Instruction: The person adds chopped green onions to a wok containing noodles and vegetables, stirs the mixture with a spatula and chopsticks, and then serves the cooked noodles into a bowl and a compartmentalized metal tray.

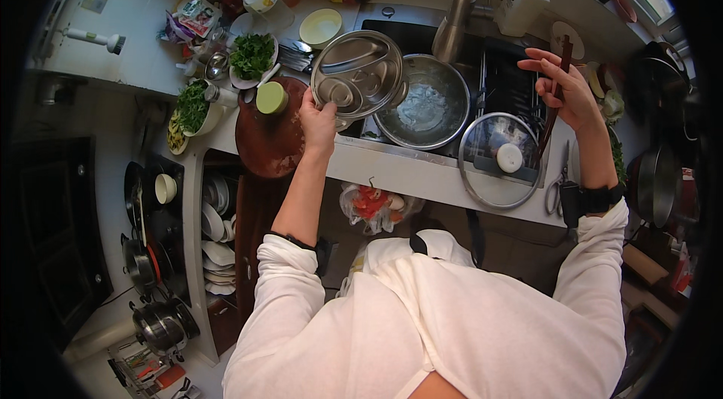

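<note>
My left hand (pixel 319 122) grips the near rim of a stainless-steel pot (pixel 358 74), which is tilted so that its inside shows. Right beside the pot, a metal bowl (pixel 460 99) with whitish, cloudy contents sits in the sink. My right hand (pixel 559 85) is raised over the right end of the sink, with dark wooden chopsticks (pixel 551 122) held against the palm and several fingers extended. Below the chopsticks, a glass lid (pixel 483 184) with a white knob leans over the sink's front edge. A metal faucet (pixel 452 31) hangs above the bowl.
Left of the sink, a round wooden board (pixel 257 144) bears a green-lidded jar (pixel 271 98). Leafy greens (pixel 252 56), bottles and a yellow-green bowl (pixel 321 26) stand behind. Scissors (pixel 556 193) lie right of the glass lid. A plastic bag (pixel 375 224) hangs below the counter's front.
</note>
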`<state>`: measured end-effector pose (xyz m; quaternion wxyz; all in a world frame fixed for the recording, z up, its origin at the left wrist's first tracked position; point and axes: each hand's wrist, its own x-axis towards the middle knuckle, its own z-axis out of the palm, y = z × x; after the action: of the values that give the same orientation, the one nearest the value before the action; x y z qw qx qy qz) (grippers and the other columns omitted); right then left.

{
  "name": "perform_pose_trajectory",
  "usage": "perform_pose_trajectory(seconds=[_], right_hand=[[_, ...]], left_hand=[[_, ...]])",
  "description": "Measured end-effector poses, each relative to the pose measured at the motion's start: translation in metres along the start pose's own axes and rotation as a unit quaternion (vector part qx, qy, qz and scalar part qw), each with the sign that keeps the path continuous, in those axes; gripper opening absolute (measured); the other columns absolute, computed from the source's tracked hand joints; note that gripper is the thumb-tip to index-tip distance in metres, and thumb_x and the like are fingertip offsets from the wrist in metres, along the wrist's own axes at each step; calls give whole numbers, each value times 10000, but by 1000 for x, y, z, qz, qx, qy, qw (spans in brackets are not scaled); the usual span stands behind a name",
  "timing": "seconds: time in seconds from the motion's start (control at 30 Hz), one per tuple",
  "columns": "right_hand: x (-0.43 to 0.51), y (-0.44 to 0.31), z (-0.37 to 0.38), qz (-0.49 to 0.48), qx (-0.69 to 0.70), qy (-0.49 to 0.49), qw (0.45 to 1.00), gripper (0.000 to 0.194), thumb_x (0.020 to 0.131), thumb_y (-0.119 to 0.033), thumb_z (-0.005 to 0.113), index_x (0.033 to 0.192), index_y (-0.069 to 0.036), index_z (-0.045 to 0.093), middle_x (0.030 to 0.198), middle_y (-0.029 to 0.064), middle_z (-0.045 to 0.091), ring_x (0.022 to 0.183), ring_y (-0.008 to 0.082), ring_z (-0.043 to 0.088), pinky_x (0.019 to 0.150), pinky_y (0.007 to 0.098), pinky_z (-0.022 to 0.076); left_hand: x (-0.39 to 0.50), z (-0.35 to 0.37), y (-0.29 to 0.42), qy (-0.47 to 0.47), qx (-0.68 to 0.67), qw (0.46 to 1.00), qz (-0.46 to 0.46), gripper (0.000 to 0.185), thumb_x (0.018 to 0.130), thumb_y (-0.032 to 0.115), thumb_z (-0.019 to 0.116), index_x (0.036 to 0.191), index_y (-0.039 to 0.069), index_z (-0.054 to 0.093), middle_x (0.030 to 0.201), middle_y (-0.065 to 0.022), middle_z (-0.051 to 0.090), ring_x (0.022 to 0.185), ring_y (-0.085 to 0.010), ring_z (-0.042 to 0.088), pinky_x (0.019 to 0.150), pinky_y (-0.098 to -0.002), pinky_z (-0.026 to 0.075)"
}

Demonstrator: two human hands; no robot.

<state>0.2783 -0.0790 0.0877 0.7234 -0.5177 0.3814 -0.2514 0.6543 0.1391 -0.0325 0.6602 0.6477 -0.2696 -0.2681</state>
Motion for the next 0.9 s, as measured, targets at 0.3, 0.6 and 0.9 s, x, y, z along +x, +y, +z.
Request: perform_pose_trajectory(seconds=[0.3, 0.6, 0.9], right_hand=[[-38, 29, 91, 16, 61, -50, 997, 329, 988, -157, 468, 1268, 12, 504, 1025, 150, 662, 543, 51, 524, 384, 158, 335], [-69, 37, 277, -12, 17, -217, 976, 332, 993, -166, 457, 1271, 6, 516, 1014, 142, 672, 522, 43, 468, 394, 153, 299], [-104, 116, 499, 96, -79, -421, 899, 290, 970, -172, 516, 1209, -11, 540, 947, 98, 677, 549, 56, 462, 423, 166, 290]], left_hand=[[-69, -60, 46, -48, 405, 787, 464, 435, 767, -12, 589, 1176, 133, 561, 1105, -62, 623, 1010, -287, 625, 785, -355, 546], [-335, -370, 6, 277, -178, 944, 22, 396, 811, -59, 520, 1204, -19, 509, 1165, -88, 585, 1032, -197, 598, 863, -320, 491], [-783, -387, -132, 296, 440, 556, -640, 381, 823, 103, 643, 1186, 51, 542, 1163, -210, 582, 1034, -367, 599, 822, -452, 519]])
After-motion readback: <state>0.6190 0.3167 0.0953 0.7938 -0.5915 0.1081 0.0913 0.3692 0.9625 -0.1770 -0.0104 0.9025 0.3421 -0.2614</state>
